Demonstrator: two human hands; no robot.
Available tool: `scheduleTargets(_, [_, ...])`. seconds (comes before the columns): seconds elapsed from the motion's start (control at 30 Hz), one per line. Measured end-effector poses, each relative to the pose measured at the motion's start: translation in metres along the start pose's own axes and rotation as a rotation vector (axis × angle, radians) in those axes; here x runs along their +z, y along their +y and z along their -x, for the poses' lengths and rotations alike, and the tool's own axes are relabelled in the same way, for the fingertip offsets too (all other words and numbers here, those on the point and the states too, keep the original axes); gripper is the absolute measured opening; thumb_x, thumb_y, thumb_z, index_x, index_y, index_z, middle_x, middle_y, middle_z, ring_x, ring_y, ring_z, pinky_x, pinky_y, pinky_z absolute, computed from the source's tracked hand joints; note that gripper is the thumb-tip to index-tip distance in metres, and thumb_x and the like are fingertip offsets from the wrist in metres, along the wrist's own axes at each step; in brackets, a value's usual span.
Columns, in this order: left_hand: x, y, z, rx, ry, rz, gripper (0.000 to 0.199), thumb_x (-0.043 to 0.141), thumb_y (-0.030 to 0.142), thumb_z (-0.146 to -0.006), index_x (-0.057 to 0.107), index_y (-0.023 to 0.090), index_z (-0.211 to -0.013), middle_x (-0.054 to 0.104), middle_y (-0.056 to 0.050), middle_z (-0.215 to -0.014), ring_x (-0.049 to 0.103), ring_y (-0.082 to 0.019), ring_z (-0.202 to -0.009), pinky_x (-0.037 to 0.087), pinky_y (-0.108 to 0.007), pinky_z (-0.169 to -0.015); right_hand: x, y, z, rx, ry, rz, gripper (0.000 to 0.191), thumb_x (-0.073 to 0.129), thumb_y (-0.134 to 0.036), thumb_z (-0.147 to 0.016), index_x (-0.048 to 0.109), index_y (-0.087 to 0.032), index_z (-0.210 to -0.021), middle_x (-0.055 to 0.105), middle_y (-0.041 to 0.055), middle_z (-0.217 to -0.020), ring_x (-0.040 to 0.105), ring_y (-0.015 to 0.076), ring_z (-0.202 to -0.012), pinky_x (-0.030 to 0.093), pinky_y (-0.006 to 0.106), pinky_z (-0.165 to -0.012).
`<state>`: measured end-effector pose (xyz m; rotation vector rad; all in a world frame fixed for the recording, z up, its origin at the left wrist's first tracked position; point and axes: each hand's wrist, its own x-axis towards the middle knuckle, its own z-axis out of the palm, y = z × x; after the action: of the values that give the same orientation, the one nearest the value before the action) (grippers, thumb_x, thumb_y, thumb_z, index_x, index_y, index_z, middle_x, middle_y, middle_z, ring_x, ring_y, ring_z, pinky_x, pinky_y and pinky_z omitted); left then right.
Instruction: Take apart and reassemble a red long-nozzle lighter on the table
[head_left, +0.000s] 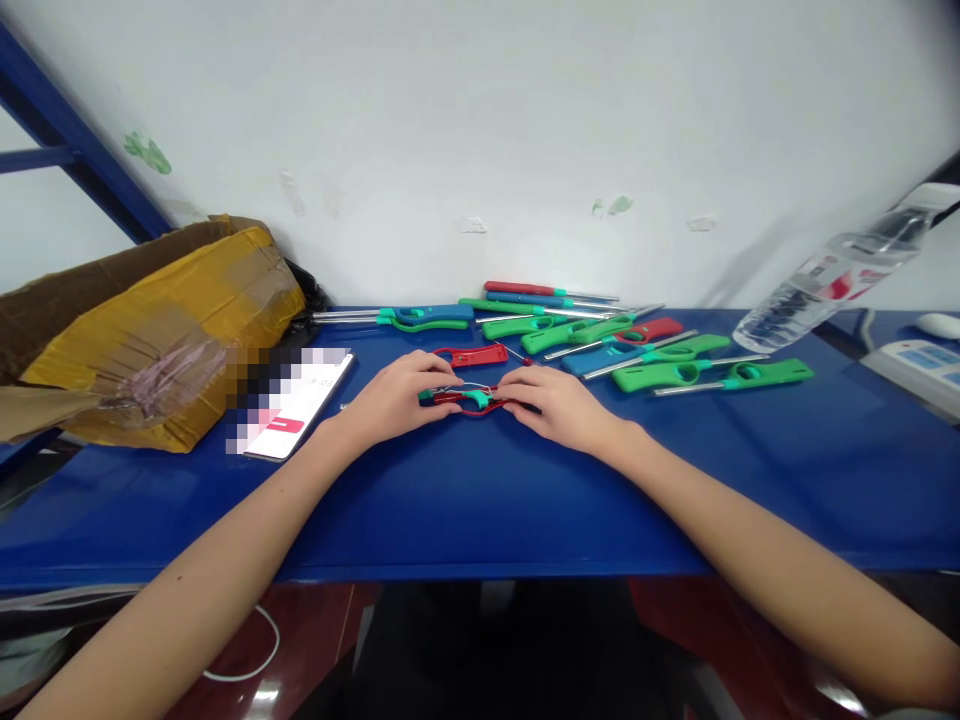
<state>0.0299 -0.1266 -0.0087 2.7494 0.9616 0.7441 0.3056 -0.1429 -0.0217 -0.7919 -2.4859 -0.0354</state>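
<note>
Both hands meet over the middle of the blue table (495,500). Between them is a red lighter body (480,408) with a teal trigger and a thin pale wire across it. My left hand (401,400) pinches its left end, by a teal collar. The fingers of my right hand (559,408) close on its right end. Just behind the hands lies a separate red handle shell (480,355), touched by neither hand as far as I can see. Small loose parts lie to its right.
Several green, blue and red lighters (675,375) lie behind and to the right. A blue-green lighter (427,318) is at the back. On the left are a phone (300,410) and a taped cardboard box (172,340). A water bottle (832,280) and a white device (919,370) stand right.
</note>
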Motion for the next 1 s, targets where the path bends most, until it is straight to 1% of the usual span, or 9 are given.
scheduleTargets(0.07, [0.001, 0.002, 0.0, 0.02, -0.015, -0.007, 0.033, 0.065, 0.04, -0.089, 0.07, 0.023, -0.117, 0.064, -0.009, -0.116, 0.06, -0.025, -0.105, 0.052, -0.04, -0.091, 0.001, 0.0, 0.0, -0.003, 0.0, -0.006, 0.022, 0.053, -0.02, -0.095, 0.071, -0.019, -0.108, 0.07, 0.0093, -0.11, 0.068, 0.0219, -0.095, 0.055, 0.038, -0.085])
scheduleTargets(0.2, [0.006, 0.007, -0.001, 0.064, -0.077, -0.046, 0.036, 0.062, 0.039, -0.092, 0.065, 0.027, -0.126, 0.06, -0.01, -0.124, 0.057, -0.026, -0.113, 0.048, -0.043, -0.098, 0.003, 0.0, 0.001, -0.003, -0.005, -0.023, 0.023, 0.053, -0.018, -0.095, 0.073, -0.02, -0.107, 0.07, 0.0089, -0.109, 0.068, 0.0214, -0.094, 0.055, 0.038, -0.084])
scheduleTargets(0.3, [0.007, 0.008, -0.001, 0.068, -0.097, -0.059, 0.034, 0.061, 0.036, -0.093, 0.065, 0.028, -0.126, 0.059, -0.009, -0.127, 0.055, -0.026, -0.116, 0.045, -0.045, -0.101, 0.003, 0.0, 0.002, 0.0, -0.002, -0.029, 0.024, 0.053, -0.018, -0.095, 0.073, -0.021, -0.107, 0.07, 0.0091, -0.11, 0.068, 0.0222, -0.096, 0.055, 0.04, -0.085])
scheduleTargets(0.37, [0.009, 0.007, 0.0, 0.055, -0.091, -0.044, 0.033, 0.061, 0.036, -0.093, 0.066, 0.028, -0.125, 0.059, -0.009, -0.126, 0.055, -0.026, -0.116, 0.045, -0.045, -0.102, 0.001, 0.0, 0.002, 0.014, -0.003, -0.053, 0.024, 0.053, -0.019, -0.095, 0.071, -0.021, -0.111, 0.07, 0.0092, -0.112, 0.068, 0.0223, -0.098, 0.056, 0.039, -0.088])
scheduleTargets(0.47, [0.012, 0.006, 0.0, 0.018, -0.072, 0.012, 0.03, 0.059, 0.037, -0.094, 0.068, 0.028, -0.121, 0.062, -0.007, -0.122, 0.058, -0.024, -0.112, 0.047, -0.042, -0.099, -0.005, 0.001, 0.003, 0.06, 0.009, -0.087, 0.025, 0.055, -0.022, -0.094, 0.069, -0.019, -0.115, 0.07, 0.0099, -0.114, 0.068, 0.0221, -0.1, 0.057, 0.036, -0.086])
scheduleTargets(0.53, [0.015, 0.006, 0.0, -0.008, -0.063, 0.059, 0.029, 0.058, 0.036, -0.095, 0.068, 0.027, -0.12, 0.064, -0.007, -0.117, 0.06, -0.023, -0.107, 0.05, -0.038, -0.094, -0.008, 0.003, 0.003, 0.076, 0.009, -0.082, 0.022, 0.055, -0.023, -0.094, 0.071, -0.019, -0.11, 0.07, 0.0099, -0.112, 0.067, 0.0223, -0.098, 0.057, 0.036, -0.084])
scheduleTargets(0.67, [0.016, 0.008, 0.0, -0.031, -0.072, 0.099, 0.03, 0.06, 0.033, -0.093, 0.067, 0.027, -0.122, 0.066, -0.006, -0.113, 0.062, -0.021, -0.1, 0.052, -0.035, -0.087, -0.009, 0.006, 0.002, 0.049, -0.007, -0.07, 0.018, 0.057, -0.023, -0.093, 0.073, -0.019, -0.101, 0.071, 0.0091, -0.105, 0.067, 0.0223, -0.095, 0.055, 0.039, -0.086])
scheduleTargets(0.87, [0.015, 0.008, -0.001, 0.006, -0.065, 0.076, 0.029, 0.062, 0.032, -0.093, 0.068, 0.027, -0.121, 0.064, -0.006, -0.111, 0.062, -0.02, -0.096, 0.052, -0.032, -0.082, -0.01, 0.006, 0.003, 0.022, -0.035, -0.055, 0.018, 0.057, -0.022, -0.093, 0.068, -0.019, -0.107, 0.07, 0.009, -0.106, 0.065, 0.0238, -0.098, 0.053, 0.041, -0.088])
scheduleTargets(1.0, [0.017, 0.006, 0.001, 0.052, -0.017, 0.062, 0.028, 0.064, 0.033, -0.092, 0.068, 0.026, -0.119, 0.064, -0.006, -0.11, 0.062, -0.02, -0.097, 0.051, -0.031, -0.082, -0.011, 0.004, 0.002, 0.022, -0.054, -0.063, 0.018, 0.058, -0.021, -0.092, 0.064, -0.019, -0.11, 0.07, 0.0087, -0.108, 0.064, 0.0237, -0.099, 0.052, 0.041, -0.089])
